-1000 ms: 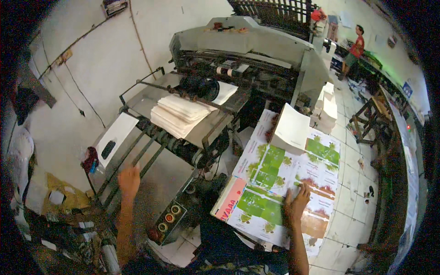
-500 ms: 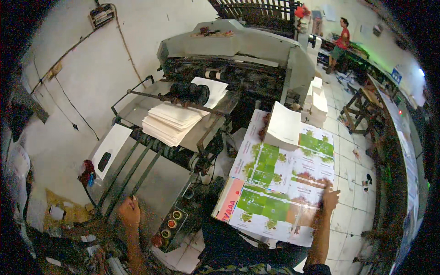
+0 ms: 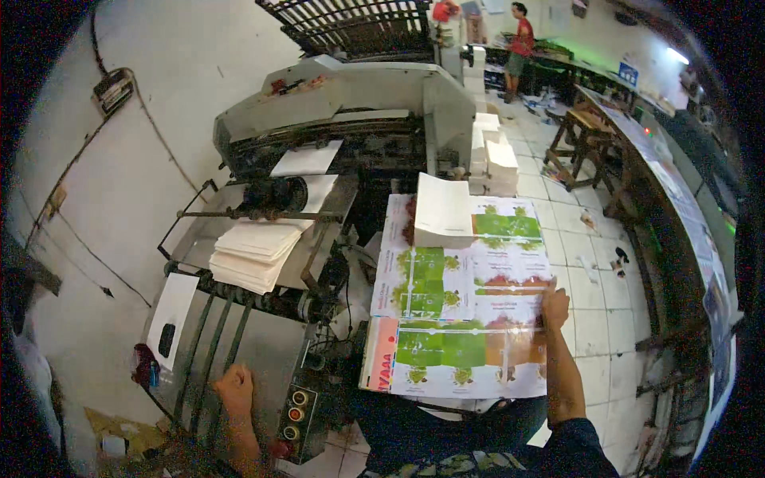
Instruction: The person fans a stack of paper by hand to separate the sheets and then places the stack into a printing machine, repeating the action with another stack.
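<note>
My left hand (image 3: 236, 389), fingers curled together, is over the metal feed board (image 3: 267, 338) of a printing press, beside its dark belts (image 3: 227, 331). Whether anything small sits in those fingers cannot be made out. My right hand (image 3: 556, 306) is closed at the right edge of a stack of printed sheets (image 3: 446, 350), green, brown and white; what it grips there, if anything, is hidden. On top of that stack lies a pile of blank white paper (image 3: 444, 209). Fanned cream-white sheets (image 3: 253, 253) rest on the press's sloping table, under a cross bar.
The grey press (image 3: 351, 92) stands ahead against the wall. Round buttons (image 3: 296, 414) sit on a panel near my left forearm. Paper stacks (image 3: 500, 163) stand on the tiled floor beyond. A wooden stool (image 3: 586, 143) and long bench line the right. A person in red (image 3: 522, 44) stands far back.
The view has swung, so the press and sheets appear shifted left. A white sheet now shows farther up in the press. My right hand looks more closed at the stack's edge.
</note>
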Demonstrator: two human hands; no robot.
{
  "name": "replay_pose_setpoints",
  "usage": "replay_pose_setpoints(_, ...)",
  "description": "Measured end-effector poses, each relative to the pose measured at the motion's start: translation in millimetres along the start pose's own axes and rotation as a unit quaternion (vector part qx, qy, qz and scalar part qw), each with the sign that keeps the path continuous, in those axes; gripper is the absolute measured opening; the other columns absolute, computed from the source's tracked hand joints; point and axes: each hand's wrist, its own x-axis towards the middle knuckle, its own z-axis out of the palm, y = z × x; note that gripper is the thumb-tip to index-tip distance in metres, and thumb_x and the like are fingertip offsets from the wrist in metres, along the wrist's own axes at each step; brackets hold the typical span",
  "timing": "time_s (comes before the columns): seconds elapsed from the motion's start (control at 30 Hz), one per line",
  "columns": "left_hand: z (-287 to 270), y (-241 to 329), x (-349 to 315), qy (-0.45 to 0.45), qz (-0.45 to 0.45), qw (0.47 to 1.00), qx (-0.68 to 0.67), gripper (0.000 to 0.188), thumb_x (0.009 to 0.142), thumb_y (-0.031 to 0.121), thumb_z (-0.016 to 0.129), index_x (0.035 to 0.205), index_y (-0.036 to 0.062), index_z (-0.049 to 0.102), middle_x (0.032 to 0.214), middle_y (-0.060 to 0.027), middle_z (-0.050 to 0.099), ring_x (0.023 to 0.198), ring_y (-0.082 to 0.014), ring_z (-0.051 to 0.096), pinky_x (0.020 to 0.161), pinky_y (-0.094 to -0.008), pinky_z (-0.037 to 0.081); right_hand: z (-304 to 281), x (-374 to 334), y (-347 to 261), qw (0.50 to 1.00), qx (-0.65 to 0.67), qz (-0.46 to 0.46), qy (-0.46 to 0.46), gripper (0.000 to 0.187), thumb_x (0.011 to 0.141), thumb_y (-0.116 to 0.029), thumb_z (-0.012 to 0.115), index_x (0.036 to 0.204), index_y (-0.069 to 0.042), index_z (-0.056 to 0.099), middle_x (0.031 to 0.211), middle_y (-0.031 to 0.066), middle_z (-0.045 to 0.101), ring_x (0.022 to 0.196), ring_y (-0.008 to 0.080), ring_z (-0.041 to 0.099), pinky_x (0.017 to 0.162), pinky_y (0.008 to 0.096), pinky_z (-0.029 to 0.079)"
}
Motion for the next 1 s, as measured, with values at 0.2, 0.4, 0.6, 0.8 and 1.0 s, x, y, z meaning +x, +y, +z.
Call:
replay_pose_setpoints(0.2, 17, 9, 12, 0.029, -0.075, 0.996, -0.042, 0.03, 0.092, 0.013, 0.065, 0.068, 0.0003, 0.052, 0.058, -0.0132, 0.049, 0.05, -0.0235, 0.046, 0.051, -0.0369, 0.036, 10, 13, 3, 0.996, 0.058, 0.07, -0.005, 0.081, 0.098, -0.067, 0.024, 0.117, 0.002, 0.063, 0.118, 0.0275, 0.064, 0.112, 0.045, 0.061, 0.095, 0.0548, 0.048)
replay_pose_setpoints(0.4, 28, -33, 3, 0.052, -0.095, 0.979, -0.175, 0.036, 0.094, 0.016, 0.066, 0.068, -0.002, 0.051, 0.057, -0.0101, 0.049, 0.051, -0.0203, 0.044, 0.051, -0.0356, 0.037, 12, -3, -19, 0.996, 0.054, 0.064, -0.026, 0.082, 0.098, -0.066, 0.023, 0.115, 0.002, 0.066, 0.115, 0.0266, 0.067, 0.111, 0.0435, 0.063, 0.095, 0.0548, 0.048)
replay_pose_setpoints(0.6, 11, 17, 27, 0.022, -0.098, 0.984, -0.144, 0.037, 0.095, 0.019, 0.067, 0.067, 0.0, 0.051, 0.055, -0.0079, 0.044, 0.05, -0.0176, 0.04, 0.053, -0.0356, 0.039, 0, 6, -1, 0.997, 0.036, 0.073, -0.02, 0.081, 0.098, -0.065, 0.023, 0.116, 0.002, 0.066, 0.116, 0.0258, 0.067, 0.111, 0.0446, 0.063, 0.095, 0.0552, 0.048)
replay_pose_setpoints(0.8, 24, -10, 15, 0.068, -0.111, 0.954, -0.272, 0.042, 0.095, 0.022, 0.068, 0.063, 0.0048, 0.048, 0.054, -0.006, 0.04, 0.05, -0.0159, 0.037, 0.055, -0.0362, 0.041, 4, -10, -12, 0.999, -0.01, -0.035, -0.007, 0.081, 0.099, -0.064, 0.022, 0.114, 0.002, 0.067, 0.114, 0.0288, 0.067, 0.109, 0.0467, 0.063, 0.094, 0.0563, 0.048)
replay_pose_setpoints(1.0, 17, 5, 23, 0.047, -0.065, 0.989, -0.123, 0.042, 0.094, 0.019, 0.069, 0.062, 0.0047, 0.047, 0.054, -0.0046, 0.041, 0.049, -0.0149, 0.036, 0.054, -0.0355, 0.037, 6, 7, 2, 0.999, 0.021, 0.044, 0.006, 0.085, 0.099, -0.065, 0.02, 0.107, 0.005, 0.068, 0.111, 0.0297, 0.067, 0.108, 0.0469, 0.063, 0.093, 0.0559, 0.049)
